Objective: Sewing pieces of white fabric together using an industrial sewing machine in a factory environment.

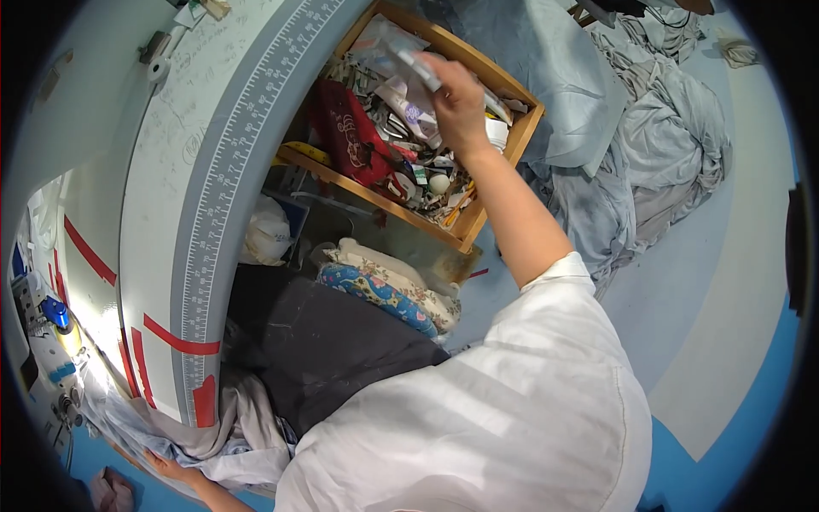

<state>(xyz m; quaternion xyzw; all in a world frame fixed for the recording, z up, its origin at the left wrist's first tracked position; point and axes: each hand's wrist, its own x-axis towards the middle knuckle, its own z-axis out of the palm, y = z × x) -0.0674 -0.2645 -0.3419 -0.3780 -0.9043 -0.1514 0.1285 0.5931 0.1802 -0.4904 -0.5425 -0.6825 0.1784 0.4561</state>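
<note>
Over an open wooden drawer [503, 81], my right hand [461, 107] is closed around a small grey-white object [418, 70]. Blur hides what kind of thing it is. Beneath it the drawer is full of small items: a red pouch [348, 136], a white ball [438, 183], a tape roll [399, 186] and several clear plastic bags. At the lower left, my left hand [171, 468] lies with fingers stretched out on pale grey-blue cloth [226, 465], beside the table end and the sewing machine.
A white table [158, 256] with a long grey ruler [223, 179] along its edge and red tape strips stands left. A sewing machine [60, 367] is at far left. Folded floral cloth [384, 286] lies under the drawer. Grey fabric [657, 145] is heaped at right.
</note>
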